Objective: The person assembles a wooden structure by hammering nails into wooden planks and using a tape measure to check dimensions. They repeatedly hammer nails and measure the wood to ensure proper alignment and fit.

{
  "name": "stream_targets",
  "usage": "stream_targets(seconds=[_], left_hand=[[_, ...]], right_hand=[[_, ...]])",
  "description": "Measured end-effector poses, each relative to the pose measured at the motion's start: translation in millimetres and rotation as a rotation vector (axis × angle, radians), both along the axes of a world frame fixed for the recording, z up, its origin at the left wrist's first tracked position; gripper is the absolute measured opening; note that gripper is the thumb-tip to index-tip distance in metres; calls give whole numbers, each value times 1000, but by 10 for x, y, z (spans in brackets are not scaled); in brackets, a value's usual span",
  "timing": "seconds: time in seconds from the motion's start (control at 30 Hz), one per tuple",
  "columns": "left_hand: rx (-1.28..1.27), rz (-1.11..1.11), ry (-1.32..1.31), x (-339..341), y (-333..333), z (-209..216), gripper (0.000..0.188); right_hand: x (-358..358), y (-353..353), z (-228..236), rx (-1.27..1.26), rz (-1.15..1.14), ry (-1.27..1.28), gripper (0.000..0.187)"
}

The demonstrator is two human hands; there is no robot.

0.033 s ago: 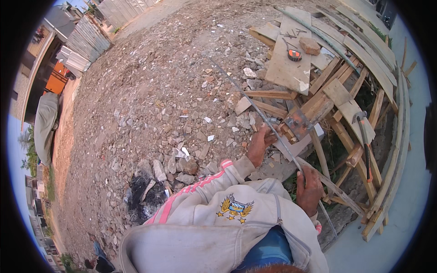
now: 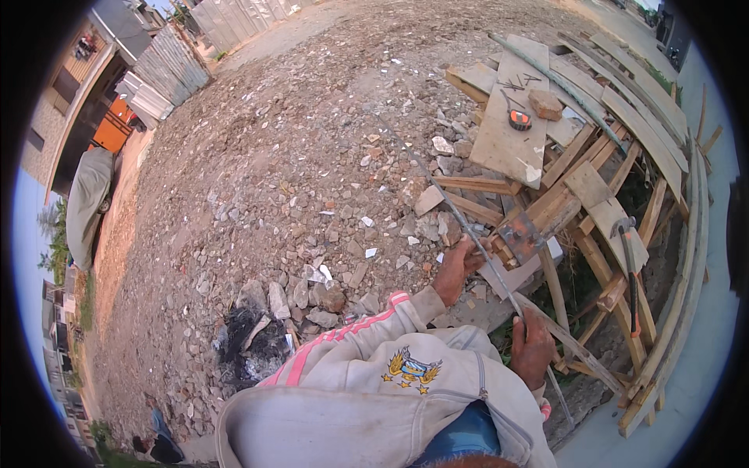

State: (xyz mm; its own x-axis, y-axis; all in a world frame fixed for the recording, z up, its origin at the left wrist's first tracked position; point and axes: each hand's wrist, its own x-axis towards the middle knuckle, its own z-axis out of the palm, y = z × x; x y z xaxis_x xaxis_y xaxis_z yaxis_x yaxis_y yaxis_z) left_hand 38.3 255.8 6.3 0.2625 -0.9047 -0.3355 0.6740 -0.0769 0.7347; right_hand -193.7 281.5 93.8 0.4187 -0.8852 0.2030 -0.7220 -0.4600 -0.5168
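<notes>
A long, thin steel bar runs slantwise from the rubble down past my right side. My left hand has its fingers closed about the bar beside a wooden block with a rusty metal plate on top. Lower on the bar, my right hand grips it, with the thumb along its near side. The bar passes across the near edge of the block; whether it touches the plate I cannot tell.
A board carries a tape measure, a brick piece and several short dark rods. A hammer rests on the timber pile at right. Stony rubble covers the ground, with a blackened ash patch at my left.
The whole scene sits slightly farther right and lower in the picture, as the view has shifted. Both hands stay on the steel bar in much the same place.
</notes>
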Motion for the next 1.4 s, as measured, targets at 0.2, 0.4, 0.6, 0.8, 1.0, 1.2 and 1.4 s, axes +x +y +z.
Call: stream_targets(seconds=[0.2, 0.4, 0.6, 0.8, 1.0, 1.2, 1.4], left_hand=[[-68, -2, 218, 91, -8, -21, 54], [-25, -14, 226, 106, -13, 20, 55], [-118, -64, 232, 136, -40, -102, 50], [-67, -62, 246, 96, -53, 7, 52], [-33, -9, 244, 90, -108, 29, 52], [-77, -19, 169, 62, -136, 74, 53], [-51, -19, 172, 52, -135, 69, 59]], right_hand=[[-3, 24, -273, 110, -44, 61, 22], [-72, -16, -378, 62, -58, 2, 21], [-33, -11, -366, 90, -7, -30, 23], [-92, 12, -286, 85, -12, -22, 23], [-144, -50, -128, 18, -65, 4, 29], [-163, -25, 46, -62, -113, -73, 31], [-142, 29, 304, -122, -92, -270, 25]])
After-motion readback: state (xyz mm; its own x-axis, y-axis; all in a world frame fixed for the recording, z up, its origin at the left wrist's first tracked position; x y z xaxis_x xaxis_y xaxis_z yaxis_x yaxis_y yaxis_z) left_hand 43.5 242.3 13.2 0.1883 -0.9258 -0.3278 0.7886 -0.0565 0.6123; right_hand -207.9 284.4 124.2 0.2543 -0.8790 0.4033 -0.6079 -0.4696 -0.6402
